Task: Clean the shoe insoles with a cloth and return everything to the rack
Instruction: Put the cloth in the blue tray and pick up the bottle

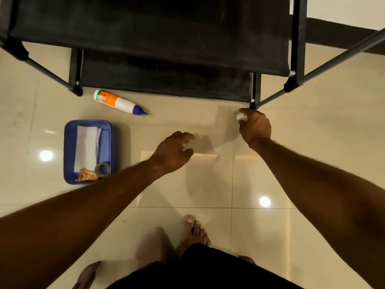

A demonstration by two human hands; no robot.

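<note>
a glossy cream tiled floor (pixel 270 174) under ceiling lights, with a black fabric shoe rack (pixel 145 28) standing against the wall, both visible shelves bare. a person stands barefoot before it, both arms reaching down. the right hand (pixel 255 126) pinches a small whitish wad (pixel 241 117) between thumb and fingertips, just short of the rack's front leg (pixel 255 101); what the wad is cannot be told. the left hand (pixel 173 151) hovers above the tiles with fingers loosely spread, holding nothing.

well off to the outer side of the left hand sits a blue tray (pixel 67 142) carrying a folded white cloth (pixel 86 147), a roll of tape (pixel 102 169) and a crumpled brownish scrap (pixel 86 175). beyond that hand, close to the rack's lower shelf, a glue bottle (pixel 118 101) lies on its side. no shoes or insoles are in sight.

the tidy-up looks unfinished, and the hazards are plain enough. the wad is tiny and lightly pinched, so it could drop and skid under the rack. the tray's loose tape roll may slide out if the tray is lifted unevenly with one hand. the bottle, lying near bare feet (pixel 193 230), could be kicked or overlooked altogether.
</note>
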